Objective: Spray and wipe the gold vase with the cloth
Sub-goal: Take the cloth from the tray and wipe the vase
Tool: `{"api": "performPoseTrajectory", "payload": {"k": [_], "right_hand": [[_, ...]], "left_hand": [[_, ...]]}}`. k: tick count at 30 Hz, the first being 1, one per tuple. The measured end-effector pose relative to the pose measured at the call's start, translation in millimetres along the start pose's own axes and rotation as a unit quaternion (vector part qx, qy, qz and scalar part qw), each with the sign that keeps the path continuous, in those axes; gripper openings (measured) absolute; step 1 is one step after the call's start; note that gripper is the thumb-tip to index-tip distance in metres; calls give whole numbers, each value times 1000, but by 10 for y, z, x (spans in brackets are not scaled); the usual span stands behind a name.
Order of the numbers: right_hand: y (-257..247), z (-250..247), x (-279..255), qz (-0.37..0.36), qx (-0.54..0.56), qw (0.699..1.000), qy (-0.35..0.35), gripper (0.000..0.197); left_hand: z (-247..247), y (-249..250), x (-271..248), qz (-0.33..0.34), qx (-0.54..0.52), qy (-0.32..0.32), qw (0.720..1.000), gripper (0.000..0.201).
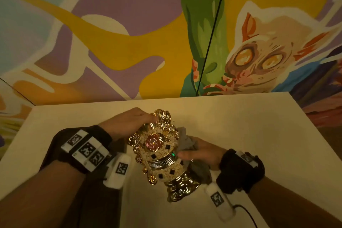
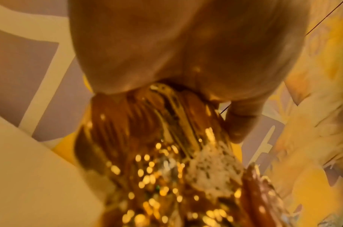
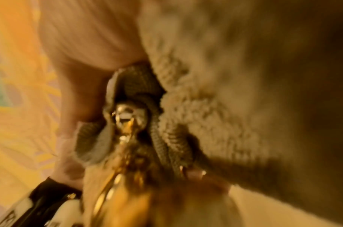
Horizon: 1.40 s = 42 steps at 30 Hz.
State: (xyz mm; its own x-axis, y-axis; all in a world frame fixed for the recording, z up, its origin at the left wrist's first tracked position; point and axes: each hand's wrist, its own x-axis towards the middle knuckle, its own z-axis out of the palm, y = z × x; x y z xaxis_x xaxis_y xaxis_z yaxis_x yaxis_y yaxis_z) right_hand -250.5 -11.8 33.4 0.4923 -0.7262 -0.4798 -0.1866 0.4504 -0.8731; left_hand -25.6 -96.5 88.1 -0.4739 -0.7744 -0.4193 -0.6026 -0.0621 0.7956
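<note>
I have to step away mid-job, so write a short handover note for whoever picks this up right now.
Left hand: grips the top of the gold vase, holding it tilted over the white table.
Right hand: holds the grey cloth bunched against the vase's right side, thumb on its silver band.
No spray bottle is in view, so whether spraying was done cannot be told.
Done: wiping is under way on the right side.
Left: probably the remaining sides, rim and base, then stand the vase upright.
</note>
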Motion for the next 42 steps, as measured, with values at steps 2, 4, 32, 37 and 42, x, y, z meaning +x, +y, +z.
{"api": "performPoseTrajectory", "payload": {"k": [2,4,32,37,42], "right_hand": [[108,106,0,2,48,999,-1,19],[189,216,32,-4,71,997,12,29],[-230,437,217,-192,-164,917,310,45],[-385,570,176,-215,-261,904,263,49],[-456,571,34,-253,-215,916,224,17]], "left_hand": [[-66,21,75,-3,35,-4,999,45],[-71,66,126,-2,51,-28,998,46],[774,3,-175,49,-349,169,921,63],[776,-208,-139,48,-561,148,813,96],[716,-291,-219,53,-686,77,722,85]]}}
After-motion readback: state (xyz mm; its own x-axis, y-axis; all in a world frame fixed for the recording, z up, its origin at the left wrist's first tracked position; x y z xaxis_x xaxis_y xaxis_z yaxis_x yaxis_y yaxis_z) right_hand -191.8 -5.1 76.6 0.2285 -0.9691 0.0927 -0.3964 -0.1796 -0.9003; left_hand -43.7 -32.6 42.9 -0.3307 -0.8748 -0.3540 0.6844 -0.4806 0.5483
